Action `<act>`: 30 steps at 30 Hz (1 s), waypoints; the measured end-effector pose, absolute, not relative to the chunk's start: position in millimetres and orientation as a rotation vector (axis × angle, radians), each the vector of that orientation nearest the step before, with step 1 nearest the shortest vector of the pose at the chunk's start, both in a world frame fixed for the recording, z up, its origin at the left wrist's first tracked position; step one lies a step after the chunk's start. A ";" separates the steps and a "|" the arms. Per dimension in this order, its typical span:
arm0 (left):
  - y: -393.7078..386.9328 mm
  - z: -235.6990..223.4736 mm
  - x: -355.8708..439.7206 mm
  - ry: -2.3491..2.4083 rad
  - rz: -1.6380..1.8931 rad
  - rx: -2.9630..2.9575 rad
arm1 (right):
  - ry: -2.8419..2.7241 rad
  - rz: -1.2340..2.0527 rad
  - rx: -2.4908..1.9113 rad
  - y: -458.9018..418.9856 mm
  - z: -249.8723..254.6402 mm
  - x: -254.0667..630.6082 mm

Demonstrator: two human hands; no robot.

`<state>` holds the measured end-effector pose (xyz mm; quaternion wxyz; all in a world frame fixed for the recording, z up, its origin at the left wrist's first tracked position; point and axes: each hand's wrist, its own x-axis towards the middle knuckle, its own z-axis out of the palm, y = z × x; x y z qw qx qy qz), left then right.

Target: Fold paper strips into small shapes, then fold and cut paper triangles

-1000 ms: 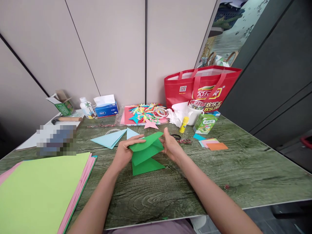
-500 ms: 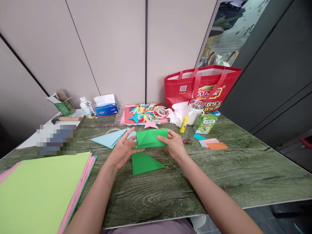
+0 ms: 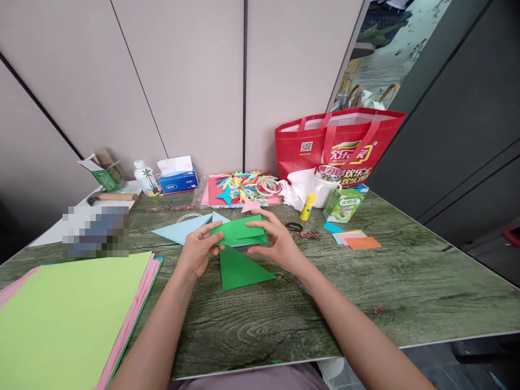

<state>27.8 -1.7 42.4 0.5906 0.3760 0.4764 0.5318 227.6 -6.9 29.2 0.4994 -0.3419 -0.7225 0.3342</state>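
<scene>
A folded green paper point(image 3: 239, 230) is held just above the table, its layers slightly apart at the right end. My left hand point(image 3: 197, 250) pinches its left end, thumb on top and fingers beneath. At the right end, my right hand point(image 3: 281, 244) has thumb and fingers spread; the fingertips touch the paper's upper side while the thumb stays apart below. Beneath them a green paper triangle point(image 3: 242, 272) lies flat on the table. Folded light-blue paper point(image 3: 181, 229) lies behind my left hand, partly covered.
A stack of coloured paper point(image 3: 73, 314) fills the near left. At the back are a tissue box point(image 3: 179, 181), folded paper stars point(image 3: 239, 187), a glue stick point(image 3: 307, 207), a white mug point(image 3: 323, 190) and a red bag point(image 3: 300, 157). Scissors point(image 3: 293, 226) and paper slips point(image 3: 363, 243) lie right.
My left thumb has come down onto the green paper's left end. My right hand has loosened its pinch and spread its fingers. The paper has shifted left and tilted, and the scissors have come into sight.
</scene>
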 end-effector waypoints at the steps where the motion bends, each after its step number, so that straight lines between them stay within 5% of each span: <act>1: -0.8 42.5 26.2 1.112 1.209 0.857 | -1.759 0.738 -0.836 -6.1 28.3 227.7; 6: -1.9 42.2 27.0 1.014 1.089 0.923 | -1.591 0.596 -0.927 -1.0 22.4 228.1; 19: -4.8 34.6 43.6 1.031 1.462 1.025 | -1.148 1.178 -0.994 -4.9 19.5 214.7; 30: -13.1 37.6 45.4 0.983 1.369 1.020 | -1.033 1.140 -0.996 -4.8 11.0 210.6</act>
